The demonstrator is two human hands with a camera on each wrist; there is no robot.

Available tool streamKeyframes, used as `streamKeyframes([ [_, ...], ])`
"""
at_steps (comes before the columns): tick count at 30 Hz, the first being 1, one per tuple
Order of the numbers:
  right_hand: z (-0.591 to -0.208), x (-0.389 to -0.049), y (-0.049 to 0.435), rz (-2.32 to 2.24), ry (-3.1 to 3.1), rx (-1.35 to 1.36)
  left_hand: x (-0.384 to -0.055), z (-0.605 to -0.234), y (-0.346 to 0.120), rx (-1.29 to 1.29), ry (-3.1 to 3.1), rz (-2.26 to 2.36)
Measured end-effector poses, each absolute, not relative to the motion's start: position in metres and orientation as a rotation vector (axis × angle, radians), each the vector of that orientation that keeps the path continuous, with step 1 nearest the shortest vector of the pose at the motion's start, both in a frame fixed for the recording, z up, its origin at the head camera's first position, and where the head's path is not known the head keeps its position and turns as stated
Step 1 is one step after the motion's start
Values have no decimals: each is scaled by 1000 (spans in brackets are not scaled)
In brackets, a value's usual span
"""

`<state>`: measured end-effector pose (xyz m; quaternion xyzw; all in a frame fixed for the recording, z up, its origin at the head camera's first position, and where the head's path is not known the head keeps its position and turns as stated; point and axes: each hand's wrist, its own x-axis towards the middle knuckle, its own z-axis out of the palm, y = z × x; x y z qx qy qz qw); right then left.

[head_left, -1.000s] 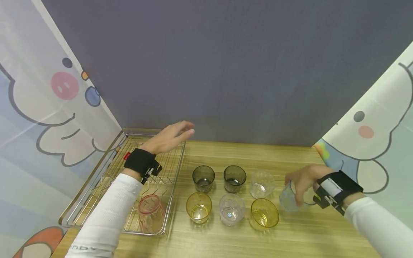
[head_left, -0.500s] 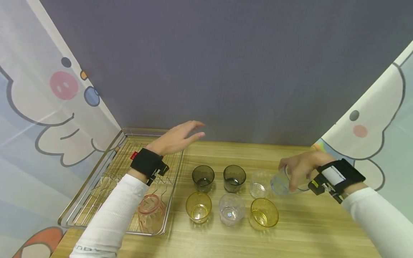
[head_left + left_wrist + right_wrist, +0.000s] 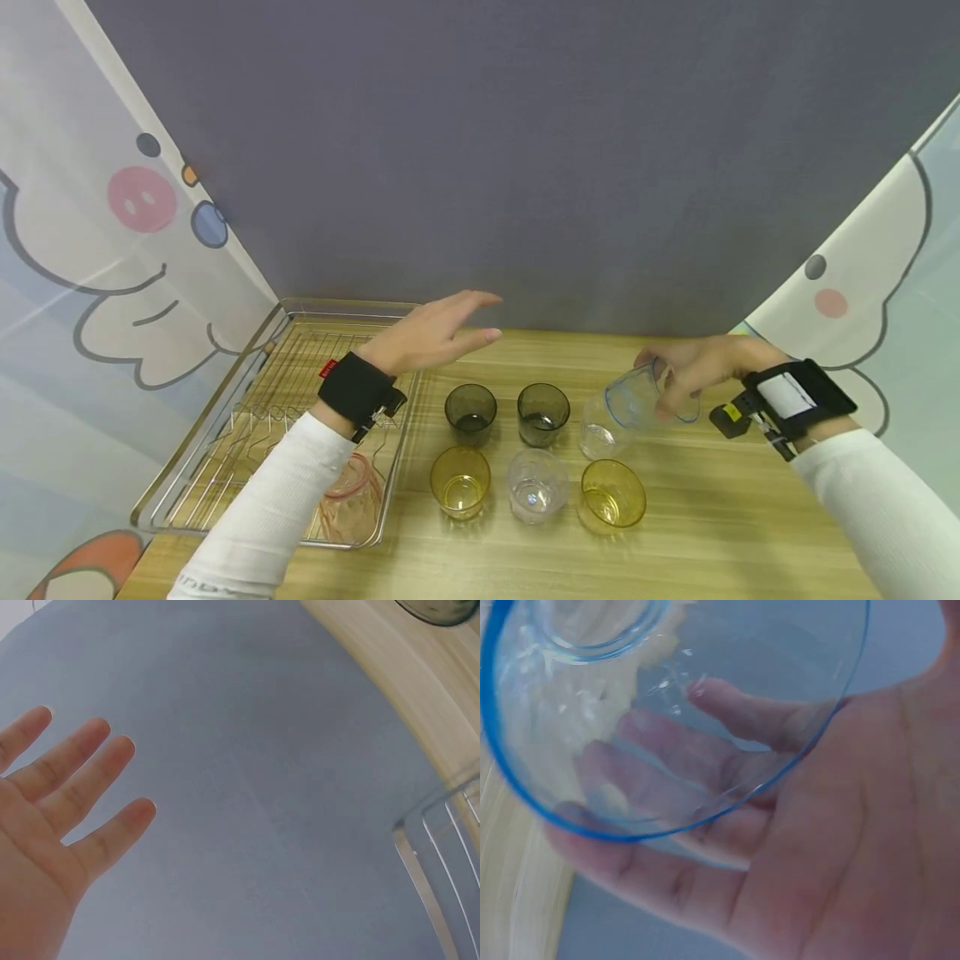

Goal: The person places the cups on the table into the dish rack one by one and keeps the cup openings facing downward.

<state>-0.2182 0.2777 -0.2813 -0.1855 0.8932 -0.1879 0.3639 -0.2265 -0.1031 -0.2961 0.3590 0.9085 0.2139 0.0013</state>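
Observation:
My right hand [image 3: 701,367] grips a clear drinking glass with a blue tint [image 3: 630,400], tilted on its side above the table. In the right wrist view the blue rim of this glass [image 3: 577,834] faces the camera, and the fingers show through its wall. From the head, the held glass overlaps a clear glass [image 3: 600,440] standing behind it; I cannot tell whether they touch. My left hand [image 3: 431,335] hovers in the air near the rack's back right corner, fingers extended and holding nothing. Its spread fingers [image 3: 112,832] also show in the left wrist view.
Two smoky grey glasses [image 3: 543,414], two amber glasses [image 3: 461,483] and another clear glass [image 3: 537,487] stand upright in rows. A wire rack in a tray [image 3: 262,400] lies at left, with a pink glass [image 3: 349,508] in it. A grey panel [image 3: 480,167] rises behind.
My right hand has lifted the blue-tinted glass, moving it left and away from me while tilting it further. My left hand has drifted right, still holding nothing.

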Motion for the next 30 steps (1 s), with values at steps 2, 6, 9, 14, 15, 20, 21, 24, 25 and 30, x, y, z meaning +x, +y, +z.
streamKeyframes([
  [2, -281, -220, 277, -522, 2303, -496, -226, -297, -98, 1155, 2848, 654],
  [6, -282, -222, 275, -552, 2312, -517, -226, -299, -88, 1175, 2843, 629],
  [9, -283, -223, 272, -563, 2322, -526, -226, -302, -82, 1177, 2843, 630],
  [14, -284, -224, 265, -582, 2330, -537, -225, -307, -73, 1214, 2840, 616],
  [15, -284, -224, 263, -580, 2335, -540, -224, -307, -71, 1225, 2840, 604],
  [20, -287, -224, 252, -590, 2354, -563, -219, -310, -55, 1273, 2852, 510],
  [21, -288, -224, 250, -597, 2356, -566, -218, -311, -51, 1281, 2854, 487],
  [24, -291, -224, 245, -641, 2346, -573, -215, -314, -42, 1299, 2860, 430],
  [25, -292, -225, 243, -653, 2343, -579, -214, -316, -40, 1302, 2861, 414],
  [30, -294, -225, 235, -674, 2350, -606, -209, -323, -30, 1321, 2832, 367],
])
